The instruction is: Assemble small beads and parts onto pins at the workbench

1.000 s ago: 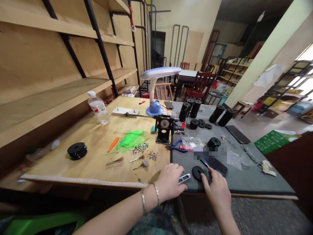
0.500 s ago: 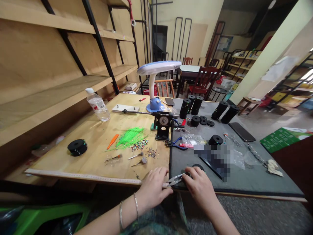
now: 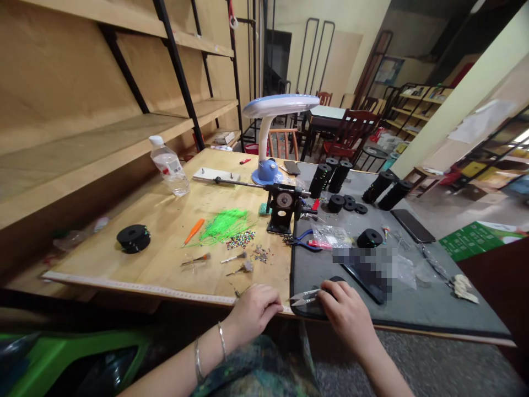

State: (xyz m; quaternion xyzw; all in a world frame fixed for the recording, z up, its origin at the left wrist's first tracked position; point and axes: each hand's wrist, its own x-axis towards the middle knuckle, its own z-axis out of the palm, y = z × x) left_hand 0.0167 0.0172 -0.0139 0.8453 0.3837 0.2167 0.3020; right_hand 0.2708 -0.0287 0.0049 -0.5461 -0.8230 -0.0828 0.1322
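Silver scissors, held in the grip of the right hand at the near edge of the surface, point their parted blades left, toward the left hand; its fingers curl near the tips, pinching what, if anything, I cannot tell.

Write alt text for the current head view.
A right hand holds opened silver metal snips near the corner of a gray mat, the curled left hand alongside. Behind stand a black dial-faced machine and a blue-and-white desk lamp.
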